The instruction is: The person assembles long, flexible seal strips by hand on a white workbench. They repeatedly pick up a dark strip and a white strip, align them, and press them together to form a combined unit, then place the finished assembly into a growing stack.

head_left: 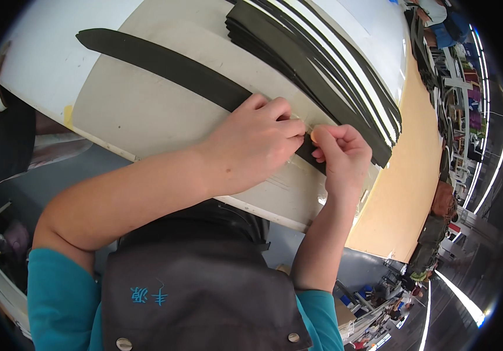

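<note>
The right hand pinches thumb and forefinger together on something tiny at the near end of a dark strip; what it nips is too small to tell. The left hand, fingers curled, presses that end flat on the grey board. From the hands the strip runs toward 10 o'clock. At 1 o'clock a stack of strips lies just beside, seemingly waiting; this one looks mid-work.

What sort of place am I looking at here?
Probably a factory workbench: both hands, left hand and right hand, work a dark strip beside a stack of strips, with shelving racks behind.
</note>
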{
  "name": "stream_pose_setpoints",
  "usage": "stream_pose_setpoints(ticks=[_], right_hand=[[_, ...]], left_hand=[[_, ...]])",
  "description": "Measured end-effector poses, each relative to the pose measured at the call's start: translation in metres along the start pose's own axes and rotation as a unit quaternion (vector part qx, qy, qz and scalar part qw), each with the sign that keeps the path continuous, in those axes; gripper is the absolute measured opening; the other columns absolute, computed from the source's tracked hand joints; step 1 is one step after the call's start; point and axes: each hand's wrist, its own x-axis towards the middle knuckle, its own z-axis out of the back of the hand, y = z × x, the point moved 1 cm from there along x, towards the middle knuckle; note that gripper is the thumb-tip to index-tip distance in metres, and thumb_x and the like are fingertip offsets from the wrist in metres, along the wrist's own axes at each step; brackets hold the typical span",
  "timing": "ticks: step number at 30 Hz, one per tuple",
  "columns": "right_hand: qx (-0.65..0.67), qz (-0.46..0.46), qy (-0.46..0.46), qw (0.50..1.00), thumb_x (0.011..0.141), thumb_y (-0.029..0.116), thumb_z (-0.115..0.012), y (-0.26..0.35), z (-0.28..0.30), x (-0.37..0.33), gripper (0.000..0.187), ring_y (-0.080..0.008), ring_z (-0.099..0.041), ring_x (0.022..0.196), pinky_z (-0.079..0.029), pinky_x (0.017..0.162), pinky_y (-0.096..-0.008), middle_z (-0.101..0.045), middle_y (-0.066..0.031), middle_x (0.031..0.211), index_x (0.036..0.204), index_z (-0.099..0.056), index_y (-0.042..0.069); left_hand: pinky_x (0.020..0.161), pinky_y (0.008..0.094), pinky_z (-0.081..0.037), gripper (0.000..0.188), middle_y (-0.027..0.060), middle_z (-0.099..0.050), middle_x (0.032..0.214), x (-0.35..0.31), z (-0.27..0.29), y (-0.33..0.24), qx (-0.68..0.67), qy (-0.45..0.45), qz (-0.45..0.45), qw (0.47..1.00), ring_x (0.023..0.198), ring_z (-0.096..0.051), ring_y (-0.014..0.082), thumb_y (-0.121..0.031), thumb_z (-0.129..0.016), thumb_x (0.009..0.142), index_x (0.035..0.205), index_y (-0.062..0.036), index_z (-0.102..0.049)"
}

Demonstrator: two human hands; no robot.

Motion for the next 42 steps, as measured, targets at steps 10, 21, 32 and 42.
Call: stream_pose_setpoints(ticks=[10, 21, 32, 42], right_hand=[[0.106, 0.056, -0.027, 0.992, 0.090, 0.000, -0.078, -0.024, 0.000, -0.042, 0.008, -0.0047, -0.063, 0.065, -0.050, 0.058, -0.0187, -0.074, -0.0063, 0.083, 0.092, -0.070, -0.002], [0.021, 0.084, -0.044, 0.995, 0.091, 0.002, -0.078, -0.029, -0.014, -0.044, 0.008, -0.0017, -0.061, 0.065, -0.048, 0.060, -0.0178, -0.072, -0.0016, 0.077, 0.091, -0.072, -0.001], [0.072, 0.058, -0.069, 0.993, 0.092, 0.003, -0.077, -0.025, 0.006, -0.044, 0.006, -0.0025, -0.060, 0.065, -0.048, 0.060, -0.0182, -0.071, -0.0011, 0.078, 0.092, -0.072, 0.000], [-0.070, 0.118, -0.260, 0.956, 0.094, 0.012, -0.077, -0.096, 0.100, -0.034, 0.010, -0.0050, -0.058, 0.070, -0.049, 0.067, -0.0219, -0.070, 0.0009, 0.081, 0.096, -0.075, 0.002]], left_hand=[[0.098, 0.0389, -0.047, 0.028, -0.0038, -0.071, 0.115, -0.001, -0.002, 0.004, -0.041, -0.023, 0.020, 0.999, 0.113, -0.058, 0.0206, -0.004, -0.069, 0.079, 0.105, -0.0087, -0.078], [0.098, 0.0382, -0.046, 0.025, -0.0036, -0.071, 0.115, 0.000, 0.000, 0.003, -0.055, -0.018, 0.025, 0.998, 0.111, -0.058, 0.0209, -0.005, -0.070, 0.079, 0.102, -0.0074, -0.078], [0.098, 0.0381, -0.046, 0.028, -0.0036, -0.071, 0.116, -0.001, 0.002, 0.004, -0.051, -0.020, 0.014, 0.998, 0.112, -0.058, 0.0214, -0.002, -0.069, 0.078, 0.104, -0.0077, -0.077], [0.090, 0.0439, -0.052, 0.030, 0.0111, -0.065, 0.119, 0.054, 0.017, -0.020, 0.033, 0.169, 0.037, 0.984, 0.109, -0.062, 0.0319, -0.013, -0.078, 0.082, 0.109, -0.0046, -0.067]])
